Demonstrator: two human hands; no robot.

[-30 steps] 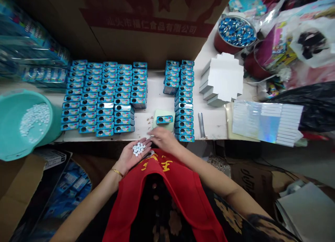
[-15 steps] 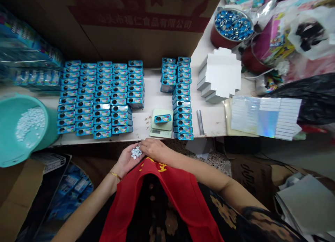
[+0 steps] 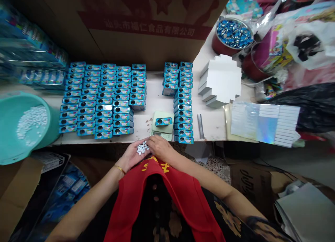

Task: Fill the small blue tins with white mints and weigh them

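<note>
My left hand (image 3: pixel 129 156) is cupped palm up just below the table's front edge, and a small pile of white candies (image 3: pixel 142 148) rests in it. Beside the pile, my right hand (image 3: pixel 161 147) has its fingers curled down over the left fingertips; whatever they pinch, if anything, is hidden. Just beyond the hands, a green scale (image 3: pixel 168 130) carries one small blue tin (image 3: pixel 163 121) with a dark round opening. The right hand overlaps the scale's near edge.
Rows of blue tins (image 3: pixel 104 107) stand to the left, and shorter rows (image 3: pixel 183 112) to the right. A turquoise tub (image 3: pixel 53 121) holds more white candies. A metal strip (image 3: pixel 200 126), white folded cartons (image 3: pixel 225 76) and a pot of blue caps (image 3: pixel 227 50) lie rightward. A large cardboard box (image 3: pixel 141 48) stands behind.
Both hands have shifted slightly right and stay together, the right one now overlapping the scale's front. The candies remain in the left palm. The whole view has also shifted a little.
</note>
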